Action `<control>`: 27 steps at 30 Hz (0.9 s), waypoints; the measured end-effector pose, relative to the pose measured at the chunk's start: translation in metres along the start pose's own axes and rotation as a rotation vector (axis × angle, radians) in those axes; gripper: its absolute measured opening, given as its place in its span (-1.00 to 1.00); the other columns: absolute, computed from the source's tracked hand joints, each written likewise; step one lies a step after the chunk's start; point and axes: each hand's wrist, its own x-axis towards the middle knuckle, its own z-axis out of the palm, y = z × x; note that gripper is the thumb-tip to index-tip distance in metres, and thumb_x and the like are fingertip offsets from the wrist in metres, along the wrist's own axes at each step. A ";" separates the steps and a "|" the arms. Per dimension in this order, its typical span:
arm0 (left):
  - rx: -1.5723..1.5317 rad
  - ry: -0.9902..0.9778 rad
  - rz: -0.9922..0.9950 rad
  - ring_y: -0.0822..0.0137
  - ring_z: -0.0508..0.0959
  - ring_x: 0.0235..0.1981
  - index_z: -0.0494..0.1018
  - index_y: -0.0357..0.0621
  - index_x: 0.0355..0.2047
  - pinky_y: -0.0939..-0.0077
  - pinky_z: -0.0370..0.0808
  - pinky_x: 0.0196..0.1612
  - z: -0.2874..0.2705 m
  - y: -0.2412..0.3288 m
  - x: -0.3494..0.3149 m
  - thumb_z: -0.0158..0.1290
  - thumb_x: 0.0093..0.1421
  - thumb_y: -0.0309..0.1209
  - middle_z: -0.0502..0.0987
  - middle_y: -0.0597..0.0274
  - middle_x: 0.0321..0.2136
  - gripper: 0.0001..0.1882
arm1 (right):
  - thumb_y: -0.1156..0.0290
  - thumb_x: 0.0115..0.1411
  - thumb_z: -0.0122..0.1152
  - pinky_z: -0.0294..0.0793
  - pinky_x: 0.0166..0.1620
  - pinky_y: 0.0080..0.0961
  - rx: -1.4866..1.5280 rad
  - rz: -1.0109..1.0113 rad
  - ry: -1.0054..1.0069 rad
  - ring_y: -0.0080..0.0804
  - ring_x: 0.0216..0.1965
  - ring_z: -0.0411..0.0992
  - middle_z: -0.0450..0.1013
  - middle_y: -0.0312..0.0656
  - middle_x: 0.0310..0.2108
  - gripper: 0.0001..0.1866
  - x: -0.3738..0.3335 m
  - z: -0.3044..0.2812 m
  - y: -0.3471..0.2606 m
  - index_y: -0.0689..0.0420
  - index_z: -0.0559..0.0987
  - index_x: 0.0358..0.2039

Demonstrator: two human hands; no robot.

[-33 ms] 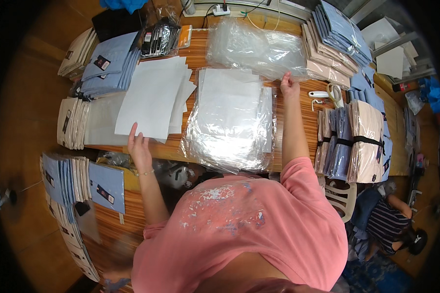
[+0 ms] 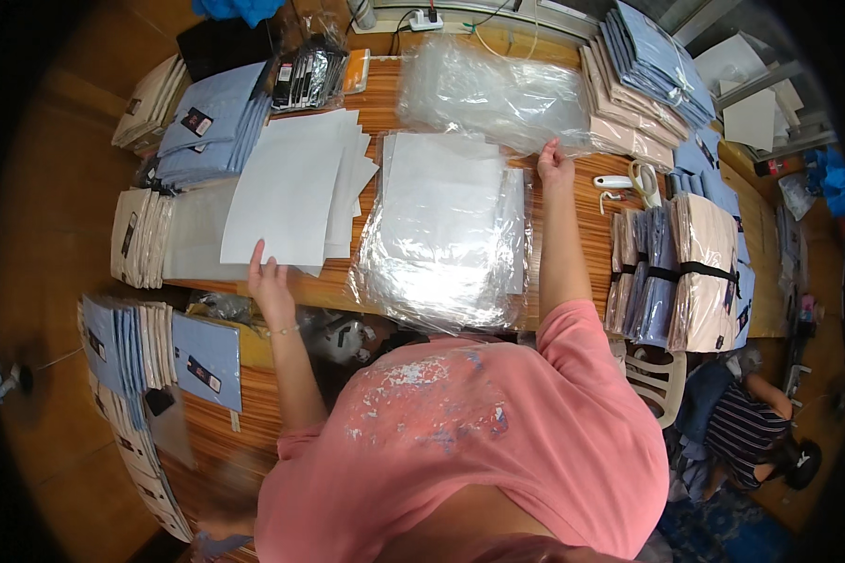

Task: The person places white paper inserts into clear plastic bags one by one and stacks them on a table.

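My left hand (image 2: 272,289) is at the near edge of a loose pile of white paper sheets (image 2: 286,188). Its fingers are stretched and slightly apart, with fingertips touching the top sheet's lower edge. My right hand (image 2: 556,169) reaches to a heap of clear plastic bags (image 2: 488,89) at the back, its fingers closed on the near edge of one; the thumb's grip is partly hidden. Between my arms lies a stack of clear bags with white sheets inside (image 2: 437,225), shining under the light.
Folded blue garments (image 2: 211,127) and beige ones (image 2: 136,239) stand on the left. Strapped garment bundles (image 2: 704,272) and scissors (image 2: 644,183) are on the right, below more garment piles (image 2: 633,103). Another person (image 2: 746,432) is at the far right. A plastic chair (image 2: 655,380) stands beside me.
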 end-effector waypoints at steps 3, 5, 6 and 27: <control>0.160 0.096 0.061 0.27 0.28 0.07 0.22 -0.23 0.18 0.33 0.25 0.14 -0.019 -0.028 0.010 -0.08 0.18 -0.63 0.27 0.06 0.05 -0.49 | 0.57 0.28 -0.34 0.62 -0.17 -0.23 0.195 -0.025 -0.016 -0.07 -0.22 0.48 0.39 0.12 -0.19 -0.64 0.016 0.005 0.013 0.46 0.11 0.06; 0.300 0.113 0.178 0.12 0.14 0.22 0.12 -0.22 0.23 0.18 0.09 0.26 -0.022 -0.051 0.013 -0.03 0.15 -0.60 0.13 -0.05 0.18 -0.39 | 0.52 0.30 -0.38 0.59 -0.13 -0.17 0.212 -0.070 -0.041 -0.07 -0.19 0.48 0.38 0.13 -0.15 -0.62 0.033 0.020 0.003 0.41 0.04 0.10; 0.604 0.202 0.283 -0.01 -0.04 0.30 -0.05 -0.23 0.28 0.10 -0.12 0.32 -0.004 -0.047 0.001 0.02 0.11 -0.57 -0.07 -0.14 0.27 -0.24 | 0.50 0.31 -0.39 0.57 -0.12 -0.14 0.189 -0.102 -0.050 -0.07 -0.17 0.48 0.37 0.13 -0.13 -0.61 0.037 0.023 -0.007 0.38 0.00 0.12; 1.453 -1.041 0.612 0.04 0.16 0.22 0.30 -0.01 0.15 -0.01 0.08 0.21 0.130 -0.109 -0.082 -0.08 0.26 -0.25 0.20 0.00 0.19 -0.55 | 0.30 0.13 0.17 0.25 0.13 0.00 -2.285 -0.660 -1.179 -0.15 0.11 0.30 0.28 -0.05 0.13 -0.41 -0.197 -0.114 0.057 0.13 0.29 0.17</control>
